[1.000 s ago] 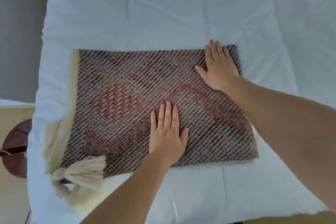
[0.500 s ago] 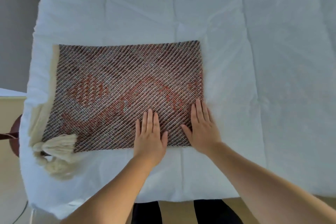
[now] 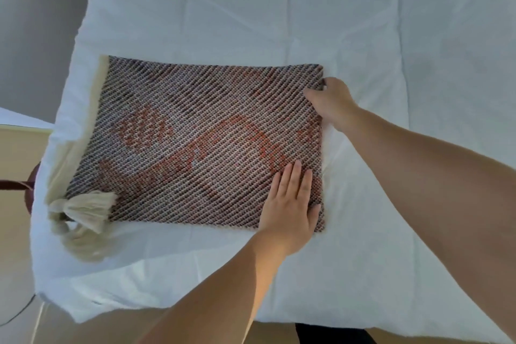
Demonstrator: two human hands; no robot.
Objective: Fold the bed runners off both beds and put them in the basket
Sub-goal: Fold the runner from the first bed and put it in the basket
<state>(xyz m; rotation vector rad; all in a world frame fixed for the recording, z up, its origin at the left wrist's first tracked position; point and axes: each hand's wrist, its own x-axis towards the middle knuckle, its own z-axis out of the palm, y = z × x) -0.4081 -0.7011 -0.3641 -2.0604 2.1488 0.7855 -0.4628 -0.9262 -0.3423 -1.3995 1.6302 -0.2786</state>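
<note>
We observe the folded bed runner (image 3: 195, 142) lying flat on the white duvet (image 3: 279, 8) of the bed, near its left front corner. The runner forms a rectangle of brown diagonal weave with an orange-red pattern. A cream border runs along its left edge. Cream tassels (image 3: 86, 209) lie at its near left corner and spill onto the duvet.

Left hand (image 3: 290, 204): we find it palm down on the runner, at the near right corner. Its fingers (image 3: 290, 176) are straight and close together, pressing flat on the weave. They hold nothing.

Right hand (image 3: 332, 100): we find it at the runner's right edge, close to the far right corner. Its fingers (image 3: 325, 82) are curled over that edge, with the thumb lying on the top face, so the hand pinches the fabric there. How many layers it has taken we cannot tell.

Both forearms reach in from the near side of the bed. A dark reddish round object (image 3: 28, 190) shows past the bed's left edge; we cannot identify it.
</note>
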